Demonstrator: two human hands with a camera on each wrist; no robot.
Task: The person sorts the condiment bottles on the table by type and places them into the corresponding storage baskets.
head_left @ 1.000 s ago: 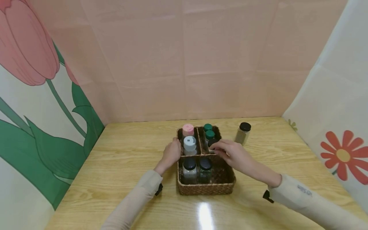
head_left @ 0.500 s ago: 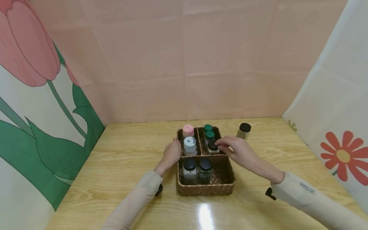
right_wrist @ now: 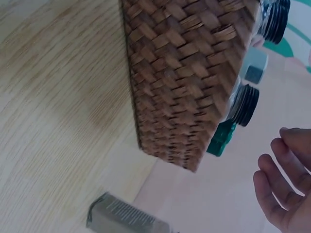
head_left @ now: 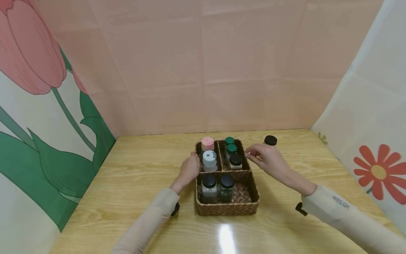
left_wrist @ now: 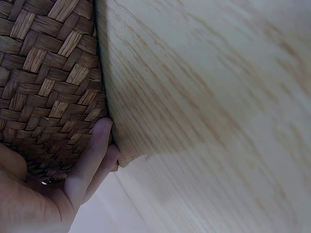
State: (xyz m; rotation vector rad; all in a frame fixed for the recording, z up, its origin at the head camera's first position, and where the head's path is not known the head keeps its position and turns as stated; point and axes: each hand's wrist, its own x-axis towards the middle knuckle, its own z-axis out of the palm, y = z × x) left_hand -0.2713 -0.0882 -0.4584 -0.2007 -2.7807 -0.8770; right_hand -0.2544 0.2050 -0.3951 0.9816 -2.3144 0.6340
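Note:
A brown woven basket (head_left: 226,210) with three compartments stands on the table. My left hand (head_left: 188,168) grips its left rim; in the left wrist view, fingers (left_wrist: 90,162) lie against the woven wall. My right hand (head_left: 269,158) hangs in the air just right of the basket, fingers loosely bent, holding nothing. Nearest to it, a black-lidded jar (head_left: 235,160) sits in the back right compartment, in front of two green-lidded bottles (head_left: 231,149). A pink-capped bottle (head_left: 207,143) and a white-capped bottle (head_left: 209,158) occupy the back left. Two dark-lidded jars (head_left: 209,188) stand in the front compartment.
Another black-lidded jar (head_left: 270,140) stands on the table beyond my right hand, which hides its body in the head view. Its labelled side (right_wrist: 124,216) shows in the right wrist view. A pink sheet (head_left: 203,70) hangs behind the wooden table (head_left: 142,165).
My right hand has let go of the black-lidded jar in the back right compartment and moved off to the right. The left hand and basket have stayed in place.

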